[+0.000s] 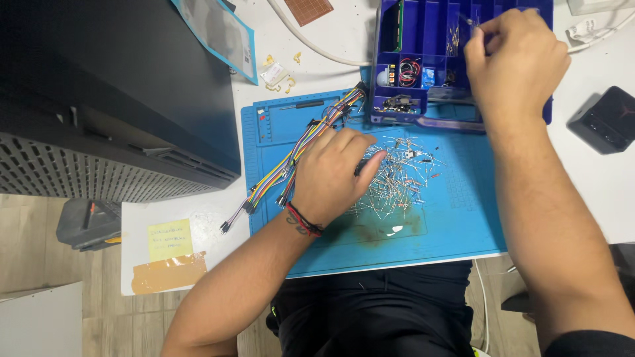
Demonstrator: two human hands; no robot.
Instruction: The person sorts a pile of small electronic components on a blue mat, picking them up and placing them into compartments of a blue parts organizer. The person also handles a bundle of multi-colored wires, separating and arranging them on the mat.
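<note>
Across the white counter [218,218] a blue work mat [450,225] takes up most of the middle, its near edge running just short of the counter's front edge, with bare mat open toward the person on the near right side. Crowding the far left is a large black case [112,86] with a perforated side, which overhangs the counter and leaves only a narrow white strip between it and the mat. At the far edge of the mat sits a blue compartment box [423,39] holding small parts and coiled wires, and a small black box [605,119] lies well apart on the right. The left forearm comes in from the lower left, a dark band at the wrist, and the left hand [331,175] lies palm down on the mat, fingers curled, thumb and forefinger pressed on a small dark part at the edge of a loose heap of wire-legged components [400,178]. Just beside its knuckles runs a bundle of coloured jumper wires [291,158]. The right arm reaches straight out over the mat, and the right hand [516,63] hovers over the compartment box, fingers bunched, pinching a thin component [471,22] by its lead.
</note>
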